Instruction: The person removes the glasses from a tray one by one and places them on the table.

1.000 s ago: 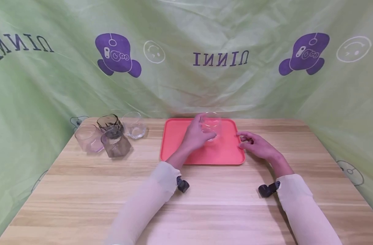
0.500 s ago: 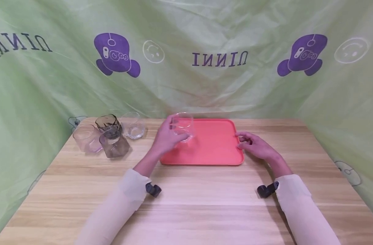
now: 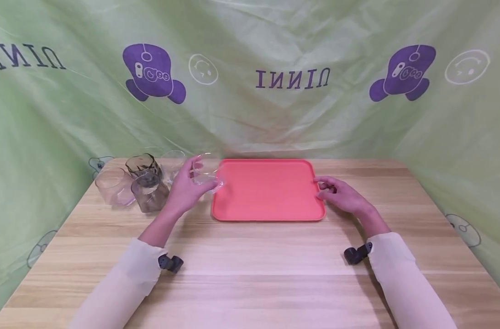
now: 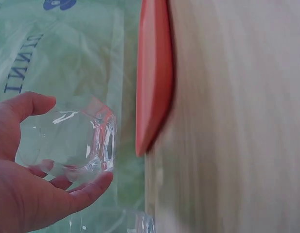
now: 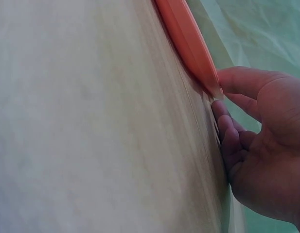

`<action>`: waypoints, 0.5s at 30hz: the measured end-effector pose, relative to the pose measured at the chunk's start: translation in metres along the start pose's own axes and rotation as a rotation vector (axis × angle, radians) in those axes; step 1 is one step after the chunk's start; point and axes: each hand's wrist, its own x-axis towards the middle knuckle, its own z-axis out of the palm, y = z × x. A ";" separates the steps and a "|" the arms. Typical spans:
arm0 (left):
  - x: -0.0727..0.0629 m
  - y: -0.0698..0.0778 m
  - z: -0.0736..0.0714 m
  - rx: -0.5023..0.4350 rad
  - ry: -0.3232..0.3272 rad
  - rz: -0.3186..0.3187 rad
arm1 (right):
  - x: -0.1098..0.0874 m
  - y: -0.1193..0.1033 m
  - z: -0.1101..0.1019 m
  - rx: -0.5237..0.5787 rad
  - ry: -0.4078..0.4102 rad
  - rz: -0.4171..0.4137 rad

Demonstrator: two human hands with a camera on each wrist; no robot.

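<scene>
My left hand (image 3: 186, 189) grips a clear drinking glass (image 3: 208, 171), thumb on one side and fingers on the other. The glass is above the table, beside the left edge of the red tray (image 3: 268, 189). In the left wrist view, the glass (image 4: 67, 138) shows a thick, faceted base. My right hand (image 3: 342, 196) holds the tray's right rim, with the thumb and index finger at the edge. In the right wrist view, the other fingers (image 5: 231, 141) are curled low beside the tabletop. Nothing stands on the tray.
Several glasses stand at the table's back left: a pinkish one (image 3: 115, 189), a dark smoky one (image 3: 142, 165), a grey one (image 3: 151, 194) and a clear one (image 3: 171, 162) partly behind my left hand. A green printed curtain (image 3: 233, 123) surrounds the wooden table (image 3: 266, 265).
My left hand has carried the clear glass leftward from above the tray to just past its left edge. My right hand stays at the tray's right rim.
</scene>
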 end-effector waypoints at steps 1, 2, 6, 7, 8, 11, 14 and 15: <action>-0.001 -0.002 -0.003 0.007 0.000 -0.003 | 0.000 0.000 0.000 -0.001 0.000 0.002; -0.002 -0.003 -0.006 0.017 0.000 -0.004 | 0.000 0.000 0.000 -0.002 -0.001 0.004; -0.005 -0.007 -0.016 0.032 -0.003 -0.016 | 0.000 -0.002 -0.001 -0.007 -0.002 0.007; -0.006 -0.008 -0.018 0.035 -0.002 -0.022 | 0.000 -0.003 -0.001 -0.006 -0.001 0.004; -0.007 -0.009 -0.019 0.039 -0.001 -0.025 | 0.000 -0.003 -0.001 -0.007 -0.001 0.002; -0.009 -0.014 -0.023 0.046 -0.004 -0.033 | 0.000 -0.004 -0.001 -0.006 -0.001 -0.004; -0.011 -0.018 -0.026 0.056 -0.008 -0.037 | -0.001 -0.004 0.000 -0.007 -0.002 -0.007; -0.011 -0.020 -0.026 0.057 -0.010 -0.038 | -0.001 -0.004 0.000 -0.006 -0.003 -0.010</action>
